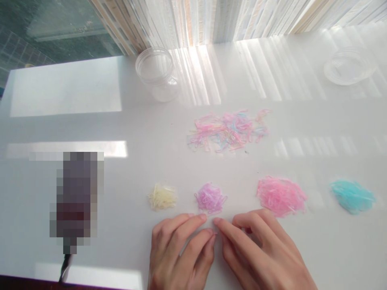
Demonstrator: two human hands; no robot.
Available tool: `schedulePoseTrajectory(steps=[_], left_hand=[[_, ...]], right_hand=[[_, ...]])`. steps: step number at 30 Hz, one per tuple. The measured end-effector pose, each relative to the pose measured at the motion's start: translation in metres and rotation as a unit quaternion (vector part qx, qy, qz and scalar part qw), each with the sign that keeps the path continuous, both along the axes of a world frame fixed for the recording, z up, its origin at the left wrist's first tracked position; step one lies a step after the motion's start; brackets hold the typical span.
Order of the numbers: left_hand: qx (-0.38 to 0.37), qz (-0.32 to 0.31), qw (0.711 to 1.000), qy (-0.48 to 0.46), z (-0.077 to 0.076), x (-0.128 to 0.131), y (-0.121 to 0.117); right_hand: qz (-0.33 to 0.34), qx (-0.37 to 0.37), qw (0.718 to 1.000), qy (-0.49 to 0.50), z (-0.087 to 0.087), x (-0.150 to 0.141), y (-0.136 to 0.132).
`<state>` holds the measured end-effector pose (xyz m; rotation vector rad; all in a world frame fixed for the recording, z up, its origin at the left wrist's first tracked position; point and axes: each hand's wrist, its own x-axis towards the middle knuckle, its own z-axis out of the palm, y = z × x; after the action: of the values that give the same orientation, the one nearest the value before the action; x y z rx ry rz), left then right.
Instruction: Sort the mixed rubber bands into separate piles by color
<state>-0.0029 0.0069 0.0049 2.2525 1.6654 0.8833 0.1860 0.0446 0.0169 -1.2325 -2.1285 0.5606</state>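
Observation:
My left hand (183, 247) is in front of the purple pile of small elastic bands (211, 197). Its thumb and index finger are pinched together, with a bit of a pink-purple elastic band (215, 233) showing at the tips. Beside it, my right hand (261, 245) has its index finger stretched to the near edge of the purple pile, its other fingers bent and apart; nothing shows in it. Left of the purple bands lies a pale yellow pile (163, 197). A larger pink pile (281, 196) sits beyond my right hand, and a turquoise pile (353, 196) farther right.
Mixed-colour elastic bands (229, 129) lie spread farther back on the white table (157, 137). A clear jar (159, 76) stands near the striped curtain (193, 20), and a clear round lid (347, 68) rests at the back right. A blurred-out dark object (75, 197) is at the left.

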Motion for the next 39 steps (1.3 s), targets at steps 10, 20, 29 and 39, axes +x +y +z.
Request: schedulePoseTrajectory(steps=[10,20,29,39], left_hand=[[-0.008,-0.013,1.000,-0.015,0.002,0.000,0.001],[-0.023,-0.028,0.999,-0.021,0.005,0.001,0.001],[-0.028,-0.028,0.999,-0.027,0.004,0.003,-0.001],[-0.007,0.003,1.000,-0.018,0.008,0.003,0.002]], right_hand=[[0.002,-0.042,0.999,-0.018,0.006,0.009,0.001],[-0.018,-0.057,0.998,-0.026,0.005,0.008,-0.001],[-0.032,-0.047,0.998,-0.036,0.004,-0.001,0.001],[-0.072,-0.010,0.996,-0.048,0.016,0.023,-0.009]])
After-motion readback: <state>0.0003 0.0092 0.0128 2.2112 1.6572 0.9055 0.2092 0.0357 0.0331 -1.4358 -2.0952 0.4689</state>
